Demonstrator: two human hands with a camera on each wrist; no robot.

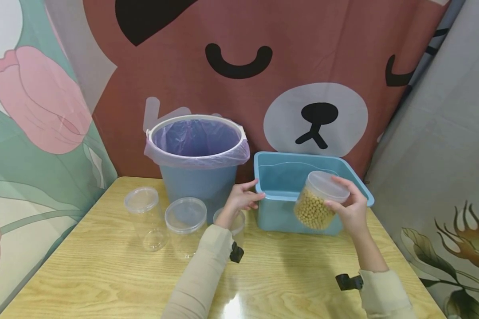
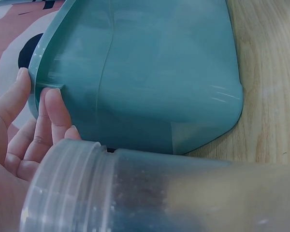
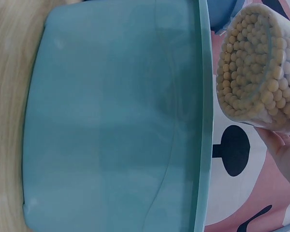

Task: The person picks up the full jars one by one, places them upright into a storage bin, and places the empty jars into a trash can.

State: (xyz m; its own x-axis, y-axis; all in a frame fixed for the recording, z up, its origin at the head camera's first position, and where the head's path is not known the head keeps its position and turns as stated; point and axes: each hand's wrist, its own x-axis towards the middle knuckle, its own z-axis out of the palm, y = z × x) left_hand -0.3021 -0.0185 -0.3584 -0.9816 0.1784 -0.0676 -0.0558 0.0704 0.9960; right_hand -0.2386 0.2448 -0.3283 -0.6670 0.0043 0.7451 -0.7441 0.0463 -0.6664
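My right hand (image 1: 353, 208) holds a clear plastic jar of soybeans (image 1: 315, 210) by its lidded end, tilted, above the front rim of a teal plastic bin (image 1: 299, 217). In the right wrist view the jar's bottom (image 3: 251, 63) faces the camera, packed with round yellow beans. My left hand (image 1: 241, 199) pinches the bin's rim at its front left corner; the left wrist view shows the thumb (image 2: 14, 96) and fingers (image 2: 58, 113) on either side of the rim. Close below that hand stands a lidded clear jar (image 1: 238, 226), partly hidden by the left arm.
A blue bucket (image 1: 195, 181) with a purple liner stands behind, left of the bin. Two empty lidded clear jars, a tall one (image 1: 143, 212) and a wider one (image 1: 185, 226), stand in front of it. The wooden table (image 1: 104, 274) meets printed curtains at the back and sides.
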